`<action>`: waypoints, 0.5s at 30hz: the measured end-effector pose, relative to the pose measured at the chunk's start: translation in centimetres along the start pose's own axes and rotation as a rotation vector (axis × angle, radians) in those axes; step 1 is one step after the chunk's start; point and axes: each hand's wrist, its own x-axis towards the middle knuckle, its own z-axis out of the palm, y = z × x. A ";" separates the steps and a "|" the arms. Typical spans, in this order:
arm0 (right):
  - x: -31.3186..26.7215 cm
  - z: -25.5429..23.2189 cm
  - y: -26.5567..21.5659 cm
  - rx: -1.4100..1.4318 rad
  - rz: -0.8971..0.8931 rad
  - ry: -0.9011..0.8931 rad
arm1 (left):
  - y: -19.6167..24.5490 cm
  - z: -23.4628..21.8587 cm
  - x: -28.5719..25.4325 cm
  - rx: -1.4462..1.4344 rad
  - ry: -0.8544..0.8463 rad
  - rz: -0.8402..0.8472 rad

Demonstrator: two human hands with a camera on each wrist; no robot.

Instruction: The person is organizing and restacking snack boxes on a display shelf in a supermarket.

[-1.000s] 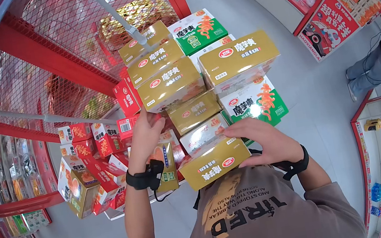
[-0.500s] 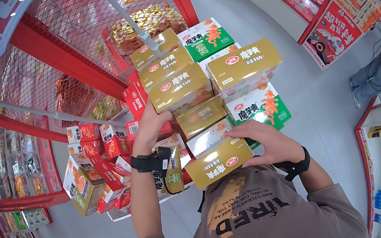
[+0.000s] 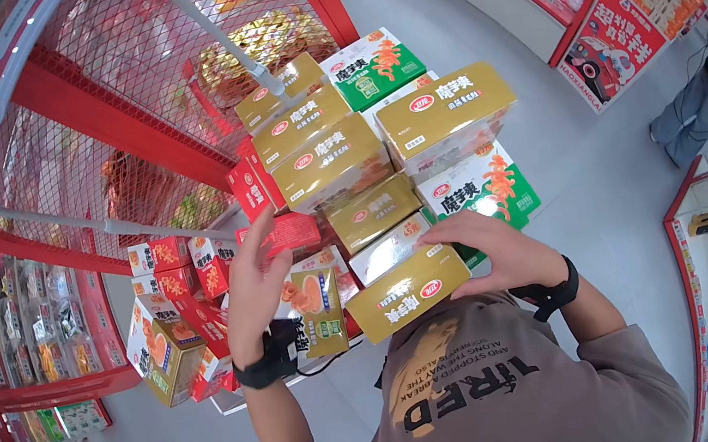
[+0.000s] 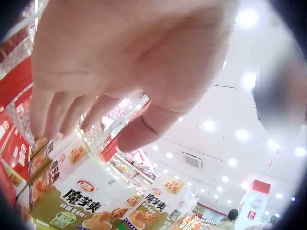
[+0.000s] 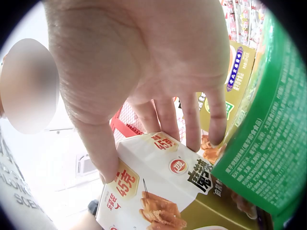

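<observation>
In the head view my right hand [image 3: 501,251] grips the end of a gold-and-white snack box [image 3: 413,293] close in front of the shirt. The right wrist view shows the thumb on one side of this box [image 5: 184,165] and the fingers across the other. My left hand [image 3: 255,289] hangs above the left part of the pile with fingers extended and thumb apart, holding nothing. Nearest to it are a red box [image 3: 290,232] and an upright gold box [image 3: 324,310]. Beyond them stands a row of gold boxes [image 3: 331,169].
A larger gold box [image 3: 447,107] sits on the right of the pile, above green-and-white boxes [image 3: 500,196]. Red boxes [image 3: 163,253] lie at the left. A red-framed mesh cage [image 3: 131,118] with a grey pole [image 3: 200,27] stands behind. A person's legs [image 3: 697,117] are at the right.
My left hand has come away from the near corner of the gold row, back toward the body, and its fingers have straightened. The right hand stays on the same box.
</observation>
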 end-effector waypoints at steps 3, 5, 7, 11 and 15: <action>-0.1 0.1 -0.2 0.006 0.016 0.024 | 3.9 0.0 -4.2 0.265 -0.300 0.229; -0.1 0.2 -0.2 0.009 0.024 0.029 | 4.4 2.5 -6.0 0.333 -0.397 0.258; 0.1 0.1 -0.3 0.010 0.034 0.023 | 3.1 4.9 -6.9 0.418 -0.336 0.258; 0.3 -0.1 -0.4 -0.006 0.051 0.010 | 1.1 6.6 -7.2 0.426 -0.208 0.228; 0.5 -0.2 -0.7 -0.022 0.060 -0.007 | 1.1 6.7 -7.3 0.408 -0.182 0.243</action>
